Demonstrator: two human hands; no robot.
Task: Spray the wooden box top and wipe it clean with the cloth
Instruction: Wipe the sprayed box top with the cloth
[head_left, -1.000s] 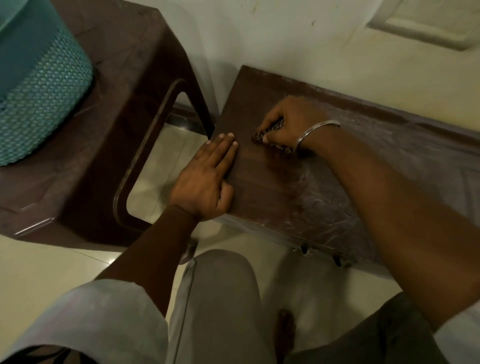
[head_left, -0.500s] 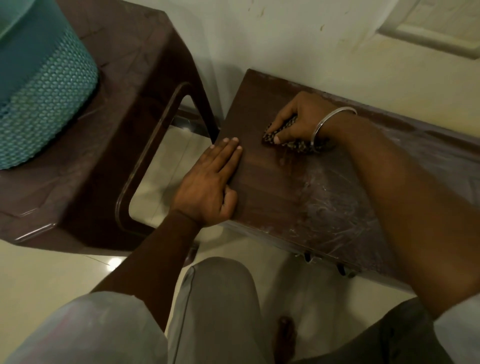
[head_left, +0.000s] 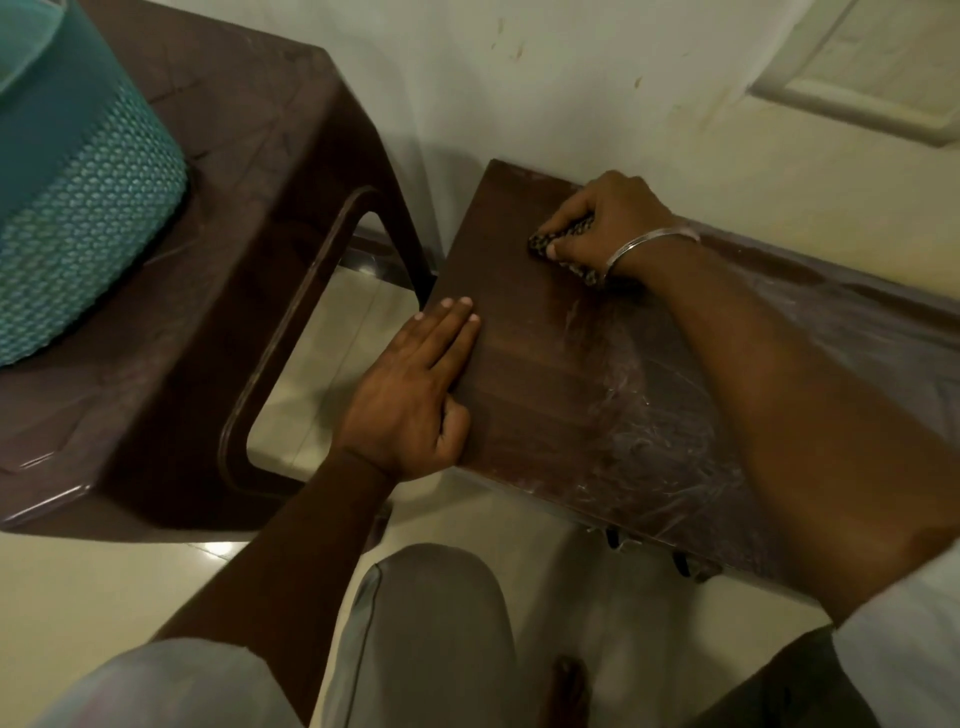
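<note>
Currently, right hand (head_left: 615, 218) is gripping the bunched cloth (head_left: 545, 243) near the far left corner of the wooden box top (head_left: 550, 395); left hand (head_left: 415, 400) is lying flat, fingers straight, on its near left edge. Whitish streaks (head_left: 649, 415) are showing further right, and so small a wad could be leaving patches unwiped.

No text, label, brand, number or sign can be read anywhere in view.
</note>
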